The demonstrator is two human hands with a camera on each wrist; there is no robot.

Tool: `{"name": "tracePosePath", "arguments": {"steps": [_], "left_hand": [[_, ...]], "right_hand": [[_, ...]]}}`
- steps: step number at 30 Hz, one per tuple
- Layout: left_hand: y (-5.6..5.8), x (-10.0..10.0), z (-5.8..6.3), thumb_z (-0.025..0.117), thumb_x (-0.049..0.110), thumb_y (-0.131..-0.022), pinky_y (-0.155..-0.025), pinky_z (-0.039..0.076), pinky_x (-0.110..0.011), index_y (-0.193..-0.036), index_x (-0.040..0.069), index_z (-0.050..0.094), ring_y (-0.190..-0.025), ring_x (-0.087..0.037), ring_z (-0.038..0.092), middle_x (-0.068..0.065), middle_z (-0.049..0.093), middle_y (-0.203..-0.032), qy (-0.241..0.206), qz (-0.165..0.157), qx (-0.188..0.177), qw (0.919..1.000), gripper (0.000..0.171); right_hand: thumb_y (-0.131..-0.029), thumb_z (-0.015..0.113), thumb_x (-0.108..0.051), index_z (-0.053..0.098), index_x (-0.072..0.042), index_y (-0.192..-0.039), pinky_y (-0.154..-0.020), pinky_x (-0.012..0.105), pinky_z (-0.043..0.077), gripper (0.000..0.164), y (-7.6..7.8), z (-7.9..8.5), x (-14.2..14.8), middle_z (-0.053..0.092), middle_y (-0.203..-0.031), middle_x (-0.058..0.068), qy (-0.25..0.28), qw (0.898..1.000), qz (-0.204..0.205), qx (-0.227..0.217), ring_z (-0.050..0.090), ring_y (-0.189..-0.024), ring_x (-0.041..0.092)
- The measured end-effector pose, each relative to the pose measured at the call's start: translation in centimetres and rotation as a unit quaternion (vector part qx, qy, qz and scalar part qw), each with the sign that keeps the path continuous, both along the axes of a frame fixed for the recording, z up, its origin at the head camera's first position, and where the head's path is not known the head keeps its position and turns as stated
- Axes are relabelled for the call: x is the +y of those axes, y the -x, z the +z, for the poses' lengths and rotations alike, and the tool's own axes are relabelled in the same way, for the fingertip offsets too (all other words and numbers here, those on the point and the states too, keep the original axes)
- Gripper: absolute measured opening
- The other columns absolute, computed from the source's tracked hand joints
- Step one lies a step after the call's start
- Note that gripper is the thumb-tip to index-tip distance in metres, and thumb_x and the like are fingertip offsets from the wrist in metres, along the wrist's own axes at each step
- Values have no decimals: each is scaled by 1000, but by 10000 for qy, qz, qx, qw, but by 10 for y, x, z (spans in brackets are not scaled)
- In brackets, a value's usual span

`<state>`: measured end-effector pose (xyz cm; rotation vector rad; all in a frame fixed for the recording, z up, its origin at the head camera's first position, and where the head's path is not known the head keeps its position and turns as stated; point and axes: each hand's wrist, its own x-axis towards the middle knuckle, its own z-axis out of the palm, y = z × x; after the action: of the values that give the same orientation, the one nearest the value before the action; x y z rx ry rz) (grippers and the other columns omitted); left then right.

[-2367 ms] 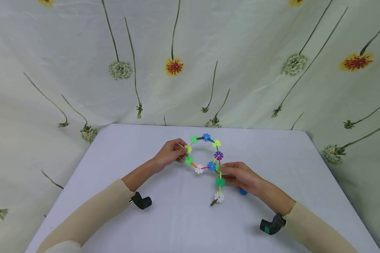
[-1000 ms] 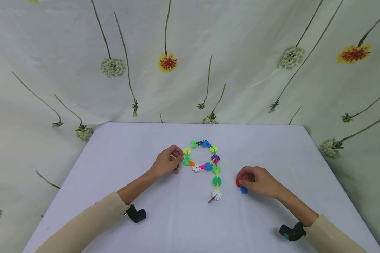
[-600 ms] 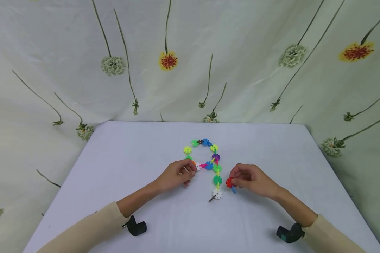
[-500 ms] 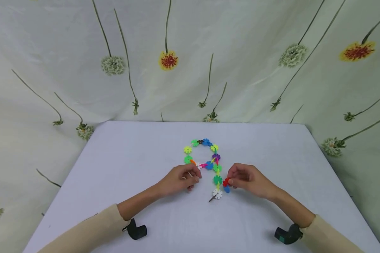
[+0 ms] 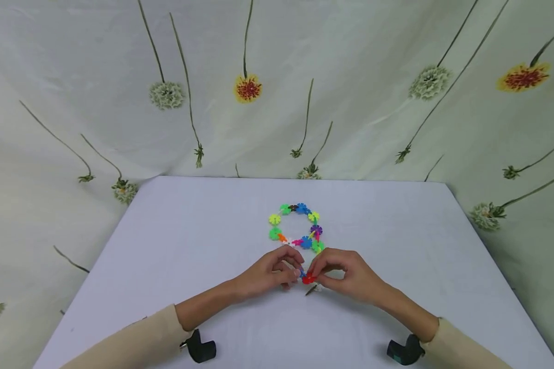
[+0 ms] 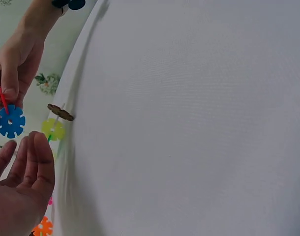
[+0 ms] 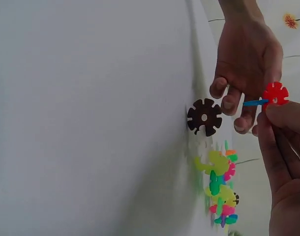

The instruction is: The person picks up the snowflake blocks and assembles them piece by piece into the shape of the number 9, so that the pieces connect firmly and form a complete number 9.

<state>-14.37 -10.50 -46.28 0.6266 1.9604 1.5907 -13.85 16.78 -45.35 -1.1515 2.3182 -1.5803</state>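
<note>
In the head view my right hand [image 5: 351, 274] pinches a red notched snowflake disc [image 5: 309, 278] between thumb and fingertips. A blue snowflake disc [image 6: 11, 121] is slotted into the red one and stands crosswise to it. My left hand [image 5: 274, 272] is close beside the blue disc, its fingers loosely bent; in the left wrist view they hold nothing, and whether they touch the disc is unclear. Behind both hands lies a chain of coloured snowflake discs [image 5: 275, 233], joined into a ring with a tail. Hands hide most of the tail; the brown disc [image 7: 204, 117] at its end shows.
The chain lies on a white-covered table [image 5: 203, 225]. Behind it hangs a pale cloth [image 5: 360, 61] printed with flowers. A black wrist camera [image 5: 200, 348] is on the left wrist and another black wrist camera [image 5: 405, 350] on the right.
My hands have set the ring chain down on the table. The right hand has picked up the joined red and blue discs and brought them leftward; the left hand has moved right to meet them.
</note>
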Motion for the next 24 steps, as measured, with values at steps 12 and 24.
{"name": "tracePosePath", "arguments": {"steps": [12,24], "left_hand": [[-5,-5,-7,74,19,-102,-82,57,-20,-113,15,68,-82,-21,73,-6,75,-98,601,-153,909,9939,13],[-16,-12,-4,76,15,-99,-80,55,-20,-100,25,66,-85,1,61,14,69,-94,1869,-369,2216,9563,15]], "right_hand": [[-90,84,-2,76,-21,-105,-89,29,62,26,-5,-3,-3,77,-109,-7,-1204,9838,-303,1294,69,-103,7],[-89,88,-25,78,-35,-103,-106,45,46,20,-7,-11,3,72,-120,-13,-2342,9565,-286,1719,54,-127,12]]}}
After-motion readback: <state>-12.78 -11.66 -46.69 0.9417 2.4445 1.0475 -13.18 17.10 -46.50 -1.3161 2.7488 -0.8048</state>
